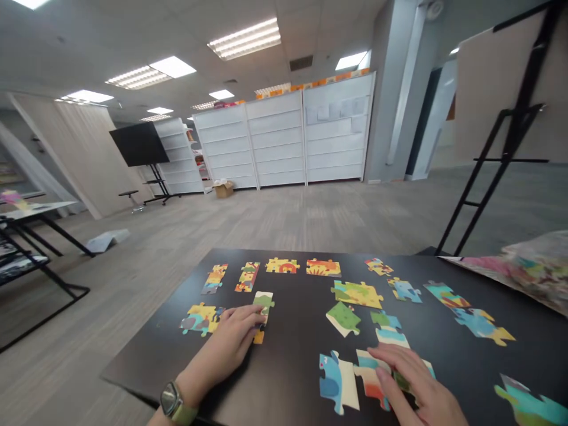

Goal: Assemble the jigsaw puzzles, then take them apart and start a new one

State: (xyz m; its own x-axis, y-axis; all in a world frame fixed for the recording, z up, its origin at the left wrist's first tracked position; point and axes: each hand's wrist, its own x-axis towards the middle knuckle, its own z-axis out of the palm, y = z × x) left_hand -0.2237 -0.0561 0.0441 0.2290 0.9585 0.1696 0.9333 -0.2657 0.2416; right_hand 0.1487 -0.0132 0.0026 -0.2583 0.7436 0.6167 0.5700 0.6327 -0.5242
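My left hand point(239, 334) lies with its fingers stretched out over a tall strip of joined puzzle pieces point(264, 299), green and cream at the top and orange at the bottom. Beside its wrist is a joined yellow-and-teal cluster point(199, 319), partly covered. At the front right, my right hand point(417, 384) has thumb and forefinger closed on a cream, blue and red puzzle piece point(369, 374). Close to that piece's left lies a blue-and-cream piece point(339, 381). Green pieces under the right palm are mostly hidden. Above it sits a green, blue and cream section point(390, 329).
More puzzle sections lie across the black table point(288, 378), including a yellow-green one point(357, 294), a green corner point(343, 319) and a blue-and-yellow strip point(481, 324). A clear plastic bag point(539, 266) is at the right edge. Beyond stands a black easel point(483, 165).
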